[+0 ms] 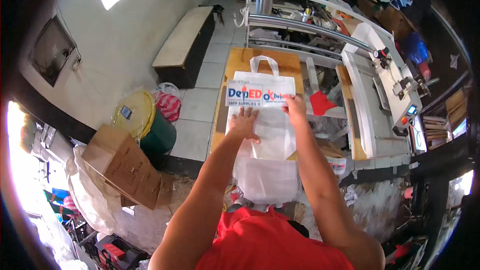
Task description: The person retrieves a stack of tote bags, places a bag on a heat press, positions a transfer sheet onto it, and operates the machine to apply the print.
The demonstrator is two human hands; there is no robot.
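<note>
A soft, creased white bag (274, 132) with a looped handle (274, 64) is lying flat on a smooth wooden board (240, 56), a rectangular printed strip (252, 95) crossing its upper part. The left hand (243, 124) is resting on the bag, fingers spread and gripping nothing — the right hand (296, 108) is pinching the strip's right end. Past the board's left edge pale floor tiles (194, 102) are giving room, while a red cloth (321, 103) and a rigid white frame (357, 102) are crowding the right

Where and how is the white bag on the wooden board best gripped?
Probably by its handle, hooked from the far end: the open loop juts past the top edge of the bag, while the left hand and right hand are lower down.
</note>
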